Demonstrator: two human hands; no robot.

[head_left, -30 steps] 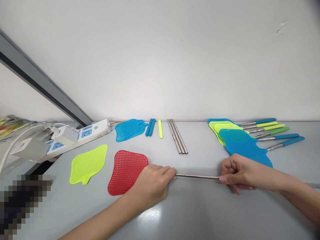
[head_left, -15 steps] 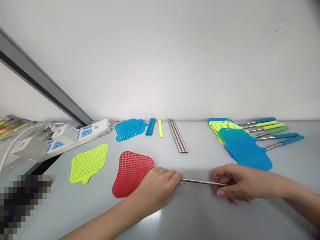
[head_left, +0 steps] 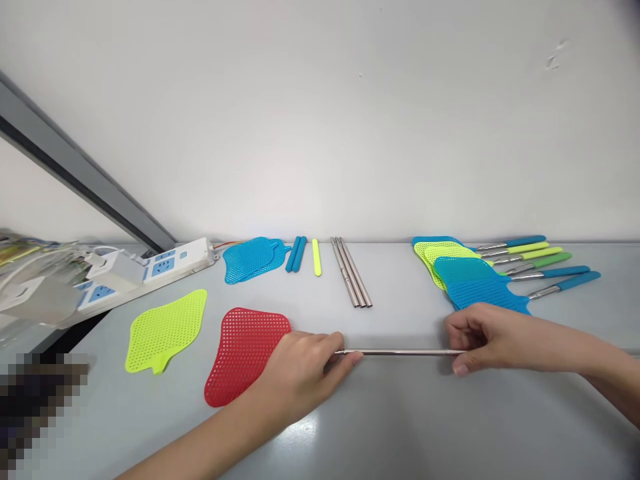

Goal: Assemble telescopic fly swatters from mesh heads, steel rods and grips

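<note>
My left hand (head_left: pixel 305 370) is closed at the edge of a red perforated fly swatter head (head_left: pixel 245 353), hiding its neck. A thin metal rod (head_left: pixel 400 352) runs level from between the left thumb and fingers to my right hand (head_left: pixel 485 340). The right fingers and thumb pinch the rod near its right end. Whether the rod is joined to the red head is hidden under the left hand. Just behind the right hand lie blue fly swatter heads (head_left: pixel 475 283).
Several assembled swatters with metal stems and coloured handles (head_left: pixel 575 272) lie at right. Metal rods (head_left: pixel 353 273), a yellow grip (head_left: pixel 317 258), blue grips (head_left: pixel 297 255) and blue heads (head_left: pixel 255 259) line the back. A yellow-green head (head_left: pixel 167 330) and a power strip (head_left: pixel 150 273) are at left.
My hands are farther apart, with a longer stretch of rod showing between them. The right fingers have closed onto the rod, and the left thumb now lies along it.
</note>
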